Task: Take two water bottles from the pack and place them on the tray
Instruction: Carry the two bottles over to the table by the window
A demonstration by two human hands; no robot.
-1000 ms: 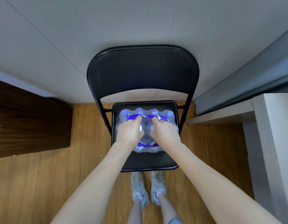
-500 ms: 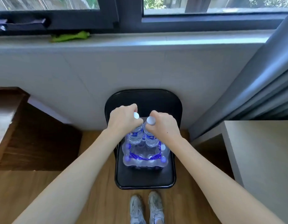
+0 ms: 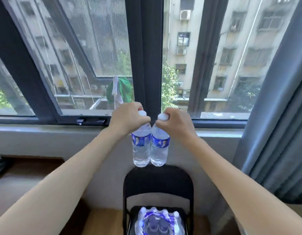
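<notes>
I hold two clear water bottles with blue labels and white caps side by side, high in front of the window. My left hand [image 3: 128, 118] grips the neck of the left bottle [image 3: 141, 147]. My right hand [image 3: 176, 123] grips the neck of the right bottle [image 3: 159, 148]. Both bottles hang upright and almost touch each other. Far below them, the shrink-wrapped pack [image 3: 159, 223] sits on the seat of a black folding chair [image 3: 158, 182], with a gap in its middle. No tray is in view.
A dark-framed window [image 3: 145, 53] and its grey sill [image 3: 45, 131] fill the upper view. A grey curtain [image 3: 275, 133] hangs at the right. A dark wooden surface [image 3: 26, 168] lies at the left, a pale surface at the lower right.
Both hands have lifted the two bottles out of the pack and raised them well above the chair. The camera has tilted up from the floor to the window.
</notes>
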